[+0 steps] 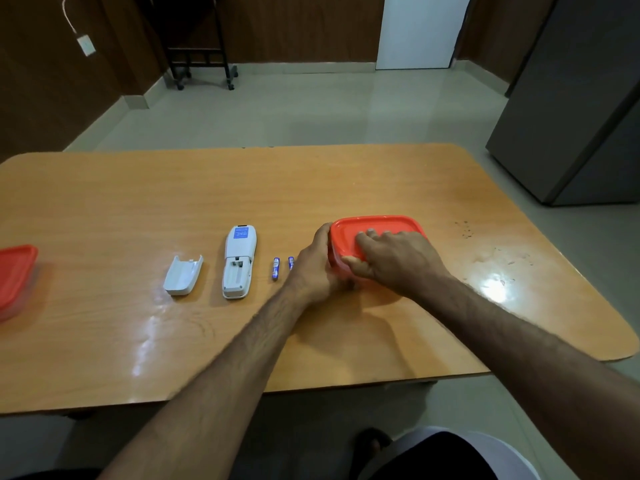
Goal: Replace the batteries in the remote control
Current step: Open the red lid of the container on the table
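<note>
Fingers (pixel 372 237) of the right hand (pixel 391 259) lie spread flat on the red lid (pixel 388 225) of a box (pixel 334 263), the thumb hooked under the lid's near edge. The left hand (pixel 317 268) cups the box's left end, fingers curled around its side. The lid is on, so I cannot tell what is inside.

Left of the box, two small blue batteries (pixel 276 268) lie side by side on the table (pixel 104 209); the right one is partly hidden by the left wrist. Next comes the white remote (pixel 239 263), face down, its battery bay open and empty. Its cover (pixel 183 275) lies apart, further left. At the table's far left edge sits a second red-lidded box (pixel 15 275), cut off by the frame.

The table is glossy light wood with rounded corners. Beyond it is a pale tiled floor (pixel 311 102), dark wood-panelled walls, a black wheeled stand (pixel 199 64), a white door (pixel 419 29) and, to the right, a grey fridge (pixel 571 116).
</note>
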